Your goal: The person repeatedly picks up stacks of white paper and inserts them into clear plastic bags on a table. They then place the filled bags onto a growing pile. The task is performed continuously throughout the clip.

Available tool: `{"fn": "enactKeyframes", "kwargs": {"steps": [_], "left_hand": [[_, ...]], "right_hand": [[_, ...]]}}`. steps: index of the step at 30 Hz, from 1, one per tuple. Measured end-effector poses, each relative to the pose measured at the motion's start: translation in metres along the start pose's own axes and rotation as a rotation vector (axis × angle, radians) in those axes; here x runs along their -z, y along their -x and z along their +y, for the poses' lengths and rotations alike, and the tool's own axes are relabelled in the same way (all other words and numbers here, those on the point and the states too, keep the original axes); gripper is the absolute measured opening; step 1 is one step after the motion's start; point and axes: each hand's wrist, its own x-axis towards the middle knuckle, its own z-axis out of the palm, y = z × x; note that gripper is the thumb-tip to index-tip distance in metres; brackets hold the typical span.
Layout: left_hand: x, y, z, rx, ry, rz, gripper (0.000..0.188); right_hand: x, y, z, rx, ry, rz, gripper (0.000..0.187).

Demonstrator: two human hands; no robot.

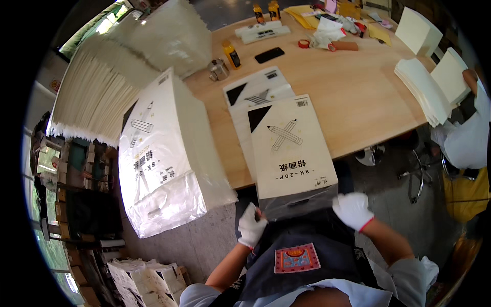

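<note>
In front of me a pack of drawing paper (289, 153) with crossed pencils and a black corner lies in a clear plastic bag (296, 202). Its near end juts over the table edge toward my lap, and the bag's loose mouth hangs there. My left hand (252, 226), in a white glove, is closed at the left corner of that mouth. At the right corner my gloved right hand (353, 211) is closed with its fingers curled at the film. Beneath the pack, and farther off, lies another printed bag (258, 87).
To the left stand a tall pile of bagged packs (153, 148) and a stack of white sheets (92, 94). A phone (269, 55), an orange bottle (231, 54) and a metal jar (218, 70) sit farther back. At right, a co-worker's arm (470, 81) is by paper stacks (422, 92).
</note>
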Motion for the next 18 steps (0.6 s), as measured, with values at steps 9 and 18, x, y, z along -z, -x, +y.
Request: {"fn": "enactKeyframes", "kwargs": {"steps": [9, 18], "left_hand": [[-0.02, -0.014, -0.036, 0.417, 0.629, 0.038, 0.023], [0.087, -0.037, 0.155, -0.188, 0.069, 0.026, 0.015]], "right_hand": [[-0.071, -0.02, 0.052, -0.37, -0.603, 0.104, 0.031], [-0.065, -0.075, -0.041, -0.401, -2.149, -0.173, 0.027]]}}
